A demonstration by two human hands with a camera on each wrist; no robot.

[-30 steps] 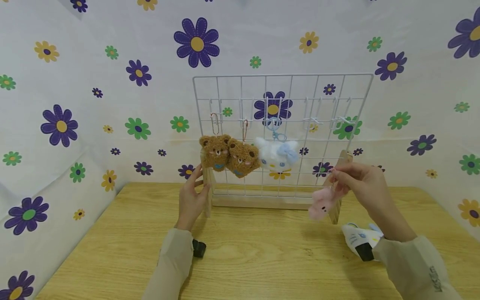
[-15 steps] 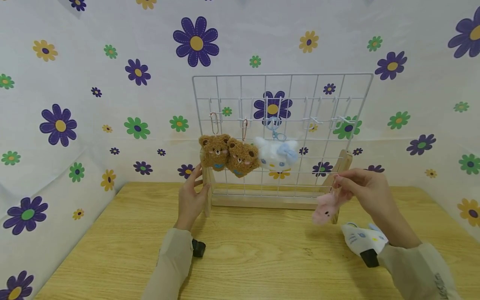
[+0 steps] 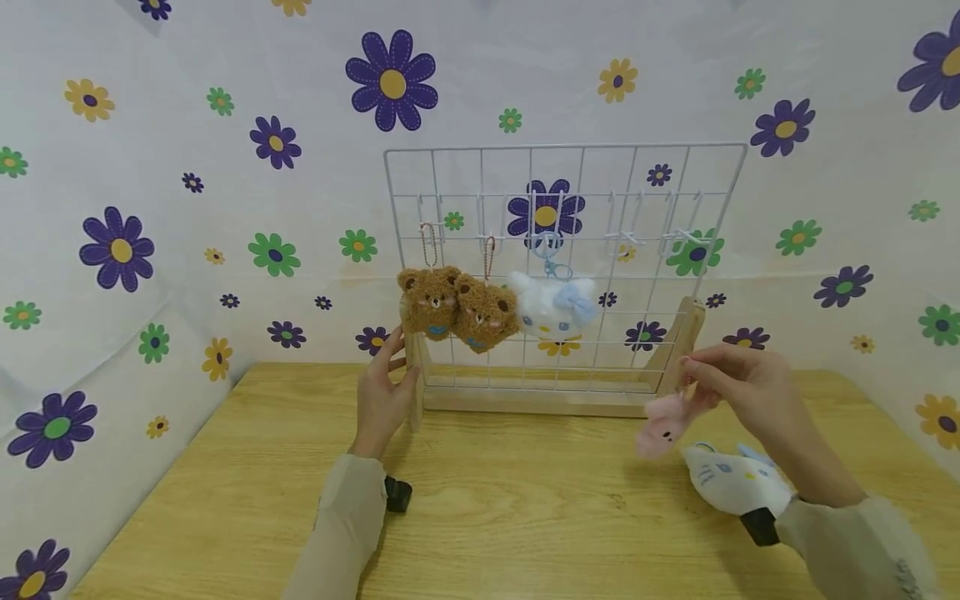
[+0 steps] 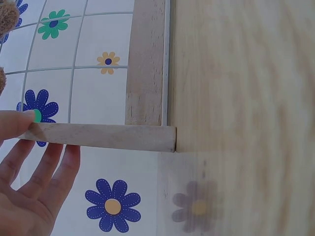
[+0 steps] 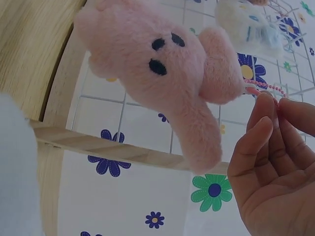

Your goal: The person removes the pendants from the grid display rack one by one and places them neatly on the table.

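My right hand pinches the pink bead chain of a pink plush keychain between thumb and fingertips. The long-eared plush dangles in front of the rack's right wooden leg, over the table. On the other side, my left hand grips the left wooden leg of the rack, thumb on one face and fingers on the other. Two brown bear plush keychains and a white cat plush with a blue bow hang from hooks on the white wire grid.
Another white cat plush lies on the wooden table, partly behind the right wrist. White hooks at the grid's right side bear nothing. A flower-print cloth stands behind and beside the table.
My right hand has moved right and slightly down, away from the grid, carrying the pink plush keychain. The left hand stays on the rack's leg.
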